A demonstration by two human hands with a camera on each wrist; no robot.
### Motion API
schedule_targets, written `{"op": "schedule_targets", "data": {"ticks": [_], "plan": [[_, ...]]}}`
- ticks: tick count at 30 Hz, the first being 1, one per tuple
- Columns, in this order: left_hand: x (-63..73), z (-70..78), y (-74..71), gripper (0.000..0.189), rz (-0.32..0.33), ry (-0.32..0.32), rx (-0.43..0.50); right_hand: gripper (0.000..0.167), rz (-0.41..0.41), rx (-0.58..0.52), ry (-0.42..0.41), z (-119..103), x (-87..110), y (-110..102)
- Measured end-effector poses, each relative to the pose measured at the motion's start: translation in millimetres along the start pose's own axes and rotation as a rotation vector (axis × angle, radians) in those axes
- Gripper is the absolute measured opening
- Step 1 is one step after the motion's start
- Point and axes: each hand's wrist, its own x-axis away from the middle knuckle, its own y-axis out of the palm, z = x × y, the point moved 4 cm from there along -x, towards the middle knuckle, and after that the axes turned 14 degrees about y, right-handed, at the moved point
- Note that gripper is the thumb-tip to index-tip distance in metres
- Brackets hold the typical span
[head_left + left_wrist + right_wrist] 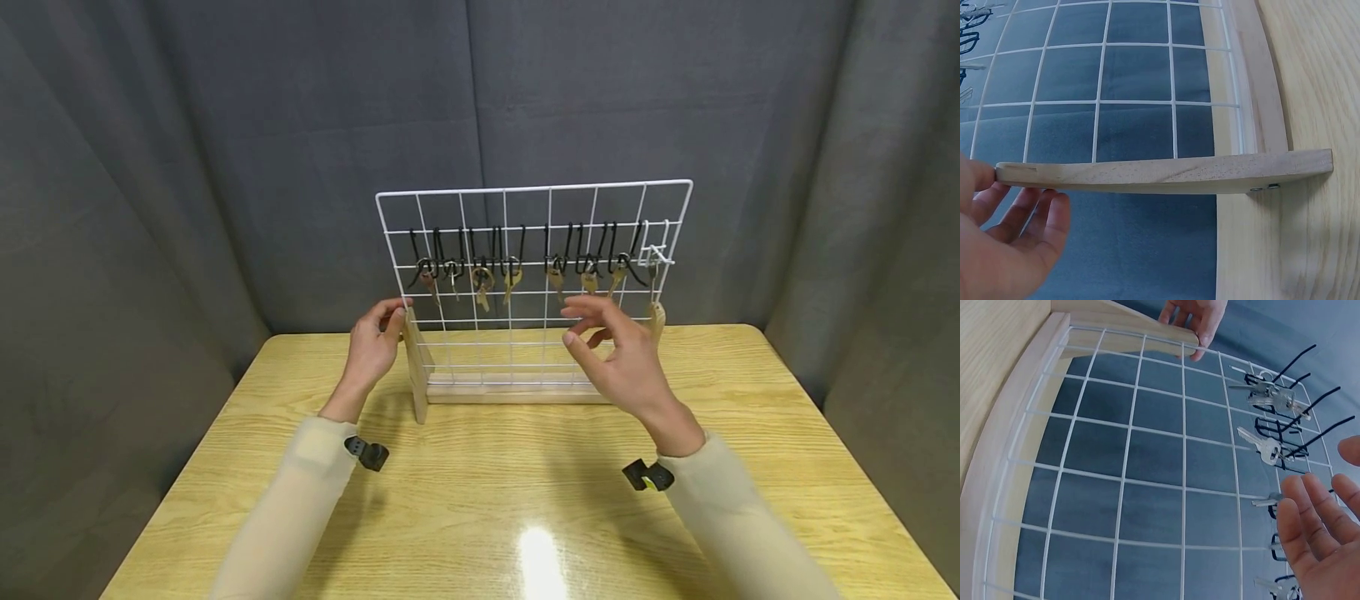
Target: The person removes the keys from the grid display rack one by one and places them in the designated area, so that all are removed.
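Observation:
A white wire grid panel [527, 187] stands upright in a wooden stand. My left hand [375, 346] holds the upper end of the stand's left wooden side piece [1166, 172], thumb on one side and fingers on the other. Several keys, among them a brass key [512, 279], hang in a row from black hooks on the grid. At the far right, one key [653, 273] hangs from a white hook [656, 252]. My right hand [626, 362] hovers before the grid's lower right, fingers loosely bent and thumb apart, holding nothing. Near its fingers in the right wrist view is a silver key [1269, 450].
A wooden crossbar [517, 392] runs along the foot of the stand. Below it is a light wood-grain table [465, 483]. Grey curtains [315, 108] hang behind and on both sides. The right wooden side piece [657, 321] is partly behind my right hand.

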Motion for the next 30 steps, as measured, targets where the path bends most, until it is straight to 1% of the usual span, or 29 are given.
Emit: {"op": "schedule_targets", "data": {"ticks": [2,7,14,21,30], "plan": [[-0.5,-0.5,1.4,0.03,0.004,-0.006,0.008,0.041,-0.007,0.0,0.0,-0.3,0.1,3.4],[-1.2,-1.0,3.2,0.03,0.005,-0.015,-0.006,0.039,-0.018,-0.007,-0.01,-2.8,0.5,11.1],[-0.9,-1.1,2.4,0.031,0.002,-0.008,-0.028,0.038,-0.042,-0.028,-0.006,-7.6,-0.7,23.4],[-1.2,2.0,0.5,0.03,-0.008,-0.011,-0.034,0.036,-0.058,-0.06,-0.016,-15.5,-3.1,33.9],[-0.7,-1.9,1.9,0.032,-0.023,-0.019,-0.035,0.034,-0.066,-0.092,-0.015,-22.1,-7.3,46.3]]}}
